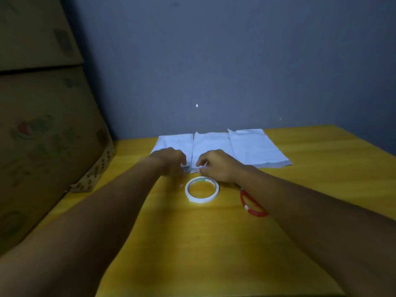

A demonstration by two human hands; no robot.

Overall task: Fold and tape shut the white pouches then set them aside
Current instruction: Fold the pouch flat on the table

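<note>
Both hands, left hand (pixel 171 160) and right hand (pixel 216 166), pinch the near edge of the thin, floppy white pouches (pixel 214 146); best gripped at corners.

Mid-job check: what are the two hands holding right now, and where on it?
Both the left hand and right hand pinch the near edge of the middle white pouch. The exact grip is blurred.

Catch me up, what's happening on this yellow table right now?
A person has both hands at the near edge of the white pouches lying side by side. The left hand and right hand seem to pinch something small there. The tape roll and red scissors lie untouched nearer the person.
</note>
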